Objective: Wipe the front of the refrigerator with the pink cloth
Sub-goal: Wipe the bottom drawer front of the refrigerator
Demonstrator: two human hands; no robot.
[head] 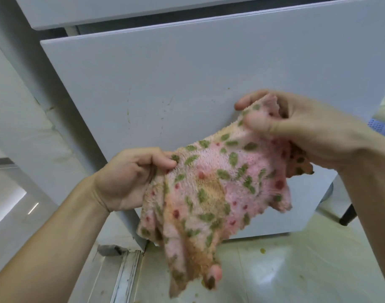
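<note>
The pink cloth [211, 193], fluffy with green leaf marks and red dots and a brownish stain in its middle, hangs spread between both hands in front of the refrigerator. My left hand [130, 178] pinches its left edge. My right hand [296, 132] grips its upper right corner, with part of the cloth bunched under the palm. The white lower door of the refrigerator [165, 84] fills the view behind the cloth and carries faint yellowish drip streaks left of centre. The cloth is held off the door.
The upper door edge [100, 16] juts out at the top. A pale tiled floor [285, 270] with small yellow specks lies below. A sliding-door track [126, 274] runs at the lower left. A dark furniture leg [347, 215] stands at the right.
</note>
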